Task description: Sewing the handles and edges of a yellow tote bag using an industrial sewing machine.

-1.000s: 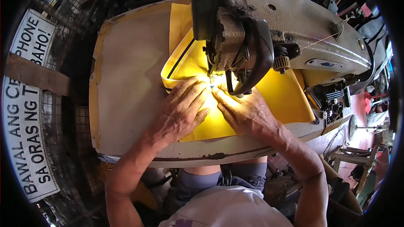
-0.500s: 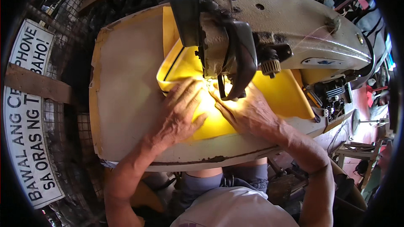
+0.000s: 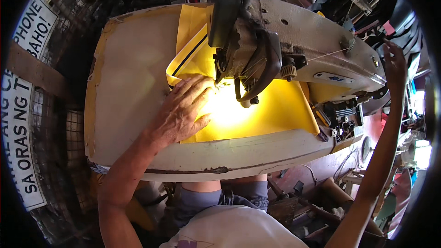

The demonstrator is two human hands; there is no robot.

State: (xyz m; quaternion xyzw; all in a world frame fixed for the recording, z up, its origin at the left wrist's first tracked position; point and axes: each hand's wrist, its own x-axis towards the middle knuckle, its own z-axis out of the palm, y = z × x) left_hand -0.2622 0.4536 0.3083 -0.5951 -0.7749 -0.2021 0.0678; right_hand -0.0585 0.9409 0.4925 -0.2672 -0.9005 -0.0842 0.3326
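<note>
My left hand (image 3: pixel 183 108) lies open on the yellow material (image 3: pixel 289 112), fingertips at its folded band with white edging and a dark zipper-like strip (image 3: pixel 187 56), just left of the sewing machine's needle area (image 3: pixel 229 85). A bright lamp glow washes out the stitching spot. My right hand (image 3: pixel 395 64) is raised beside the right end of the machine head (image 3: pixel 312 41), by the handwheel end, fingers apart and loosely bent; whether it touches the machine I cannot tell.
The pale worktop (image 3: pixel 124 82) carries small tools and metal fittings (image 3: pixel 342 117) at its right. A wire grid (image 3: pixel 78 133) with a white sign (image 3: pixel 23 142) stands on the left. Dark hanging materials (image 3: pixel 404 27) and clutter fill the right background.
My right hand has left the yellow material and moved up and right to the machine's far end. My left hand stays on the material. The view has shifted slightly.
</note>
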